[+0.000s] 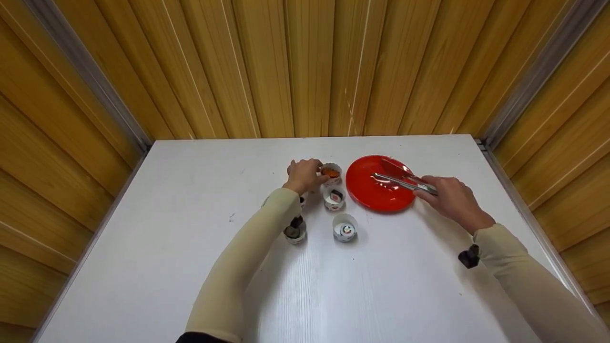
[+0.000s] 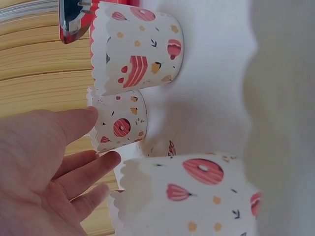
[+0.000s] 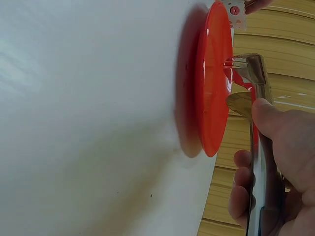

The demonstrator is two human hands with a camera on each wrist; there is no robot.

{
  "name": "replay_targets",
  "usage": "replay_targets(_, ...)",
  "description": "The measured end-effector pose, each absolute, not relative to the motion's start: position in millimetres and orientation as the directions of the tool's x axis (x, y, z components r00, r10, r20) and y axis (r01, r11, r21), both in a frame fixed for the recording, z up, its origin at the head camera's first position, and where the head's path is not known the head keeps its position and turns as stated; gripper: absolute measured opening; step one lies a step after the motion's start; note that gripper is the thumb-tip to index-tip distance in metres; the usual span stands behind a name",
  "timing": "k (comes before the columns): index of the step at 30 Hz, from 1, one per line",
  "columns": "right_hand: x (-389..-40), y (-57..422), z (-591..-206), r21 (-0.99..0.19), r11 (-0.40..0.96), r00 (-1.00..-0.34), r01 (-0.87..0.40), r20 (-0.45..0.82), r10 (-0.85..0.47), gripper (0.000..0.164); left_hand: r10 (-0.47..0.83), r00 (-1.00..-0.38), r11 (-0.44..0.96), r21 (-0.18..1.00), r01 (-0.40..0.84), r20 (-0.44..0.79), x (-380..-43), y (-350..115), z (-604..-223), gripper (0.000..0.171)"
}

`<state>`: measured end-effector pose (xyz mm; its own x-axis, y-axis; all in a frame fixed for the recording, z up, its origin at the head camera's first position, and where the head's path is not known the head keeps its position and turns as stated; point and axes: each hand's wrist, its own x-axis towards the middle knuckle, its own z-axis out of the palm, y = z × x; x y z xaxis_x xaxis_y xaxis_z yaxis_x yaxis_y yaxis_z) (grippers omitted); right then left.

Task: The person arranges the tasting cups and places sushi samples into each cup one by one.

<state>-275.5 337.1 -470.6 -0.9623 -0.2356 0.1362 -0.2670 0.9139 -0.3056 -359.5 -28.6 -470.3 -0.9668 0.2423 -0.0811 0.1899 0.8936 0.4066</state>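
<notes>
My left hand (image 1: 304, 176) is at the farthest paper cup (image 2: 120, 120), which holds an orange-topped piece (image 1: 330, 172). Its thumb overlaps the scalloped rim in the left wrist view, and the index fingertip lies right beside the cup's other side. The fingers are fairly straight. My right hand (image 1: 450, 197) grips metal serving tongs (image 3: 261, 162) with one fork-like and one spoon-like end. Those ends are spread apart over the red plate (image 1: 364, 193), with nothing between them.
Nearer cups include one with a dark-rimmed roll (image 1: 334, 199), one with a small round roll (image 1: 345, 228) and one with a dark piece (image 1: 295, 233). Another cup is partly hidden under the left forearm. A wood-patterned wall (image 1: 305, 71) backs the white table (image 1: 167, 238).
</notes>
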Motion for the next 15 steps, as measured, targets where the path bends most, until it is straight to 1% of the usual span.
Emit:
replay_targets(6,-266,344,-482,-0.331,0.914,-0.972,-0.233,0.119,-0.204,0.046,0.233,-0.97,0.909,0.37,0.19,-0.075,-359,-32,-473,0.045)
replay_targets(15,-261,347,-497,-0.371,0.908,-0.981,-0.193,0.084,-0.173,0.04,0.213,-0.973,0.905,0.393,0.164,-0.085,-361,-37,-476,0.045)
